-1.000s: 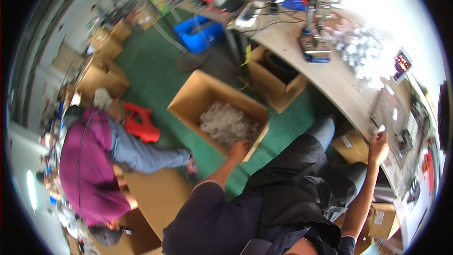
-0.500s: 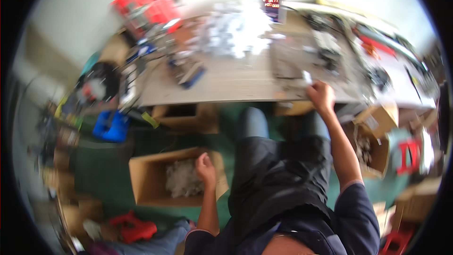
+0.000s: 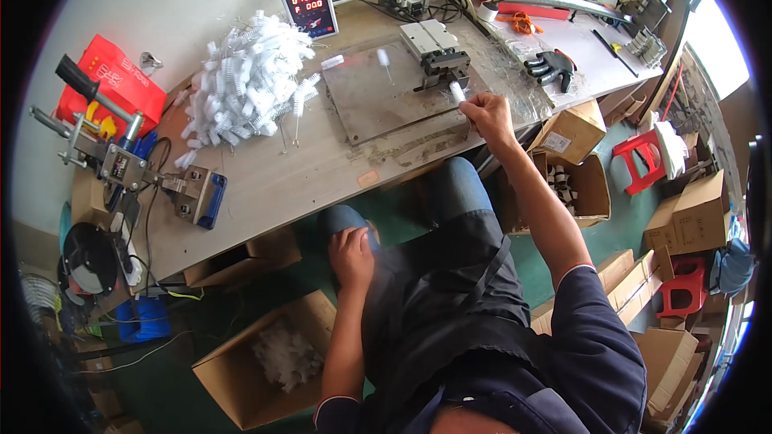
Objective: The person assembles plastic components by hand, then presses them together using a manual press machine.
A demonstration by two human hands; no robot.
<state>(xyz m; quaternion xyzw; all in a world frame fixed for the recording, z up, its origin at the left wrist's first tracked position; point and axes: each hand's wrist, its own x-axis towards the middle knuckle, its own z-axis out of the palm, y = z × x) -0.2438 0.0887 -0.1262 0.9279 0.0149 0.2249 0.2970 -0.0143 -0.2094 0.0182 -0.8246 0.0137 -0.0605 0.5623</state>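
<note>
My right hand [image 3: 490,119] pinches a small white bristle brush [image 3: 457,92] at the front of a small metal clamping fixture [image 3: 442,64]. The fixture stands on a flat metal plate [image 3: 362,104] on the workbench. Two more small brushes lie on that plate, one a white brush with a thin wire stem [image 3: 383,59]. My left hand [image 3: 351,257] rests over my left knee, fingers lying on the trouser leg and holding nothing. Left of the plate rises a big pile of white brushes [image 3: 249,84], some with wire stems showing.
A display box with red digits [image 3: 310,6] stands behind the pile. At the left is a hand-lever press [image 3: 125,165] beside a red bag [image 3: 108,80]. A black glove [image 3: 552,68] lies at the right. A cardboard box [image 3: 233,390] holding white pieces stands on the floor.
My left hand has moved from over the floor box onto my knee. My right hand, with a white piece in both frames, is now at the fixture. The view has turned and sharpened.
</note>
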